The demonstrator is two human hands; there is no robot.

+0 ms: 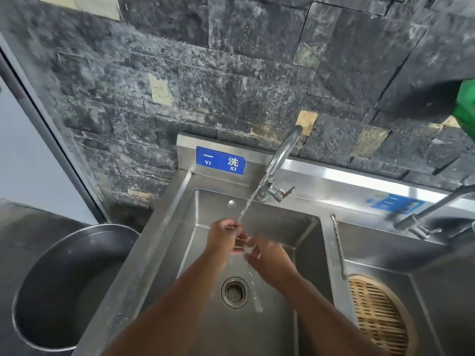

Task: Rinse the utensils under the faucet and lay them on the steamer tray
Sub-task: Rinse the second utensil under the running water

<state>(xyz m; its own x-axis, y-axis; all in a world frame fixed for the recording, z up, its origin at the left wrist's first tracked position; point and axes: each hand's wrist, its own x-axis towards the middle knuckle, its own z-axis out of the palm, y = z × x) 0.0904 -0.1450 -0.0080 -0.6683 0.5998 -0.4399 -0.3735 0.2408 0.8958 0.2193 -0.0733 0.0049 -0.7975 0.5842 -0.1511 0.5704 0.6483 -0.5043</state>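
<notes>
Both hands (241, 242) together under faucet (280, 155), clamped on utensil (240, 241); wet steel, likely slippery; grip mid-handle.

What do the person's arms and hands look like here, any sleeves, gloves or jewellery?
Both forearms are bare as far as the frame shows, with no sleeves in view. The left hand and right hand wear no gloves. Motion blur and running water hide any rings; no watch or bracelet shows.
</notes>
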